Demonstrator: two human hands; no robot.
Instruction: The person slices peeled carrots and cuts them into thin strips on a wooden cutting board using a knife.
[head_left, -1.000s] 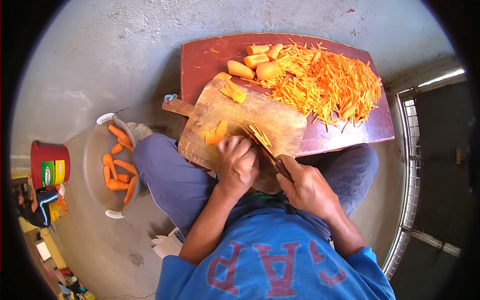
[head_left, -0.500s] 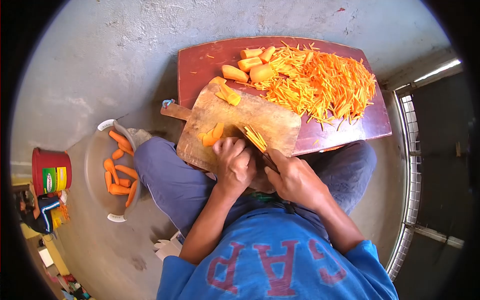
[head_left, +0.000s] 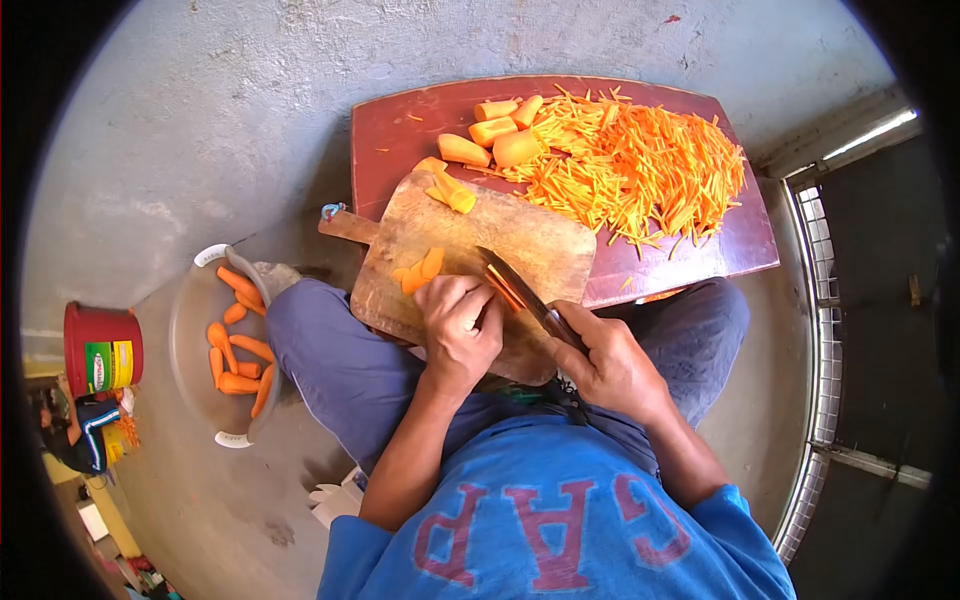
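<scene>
My right hand (head_left: 615, 365) grips a knife (head_left: 530, 292), its dark blade slanting up and left over the wooden cutting board (head_left: 520, 225). My left hand (head_left: 460, 325) is closed, its curled fingertips pressing on a carrot piece (head_left: 507, 290) beside the blade; most of that piece is hidden by the fingers and knife. Several thin carrot slices (head_left: 420, 270) lie just beyond my left knuckles. Yellowish carrot offcuts (head_left: 452, 192) sit near the board's far edge.
A red table (head_left: 395, 130) holds a big heap of carrot sticks (head_left: 665, 170) and several peeled carrot chunks (head_left: 515, 148). To the left stands a basin (head_left: 190, 385) with whole carrots (head_left: 238, 382). Farther left are a red bucket (head_left: 103, 325) and another person (head_left: 85, 430).
The knife has turned, showing more of its blade, and my right hand has shifted slightly right and down. The cut sticks beside the blade no longer show there.
</scene>
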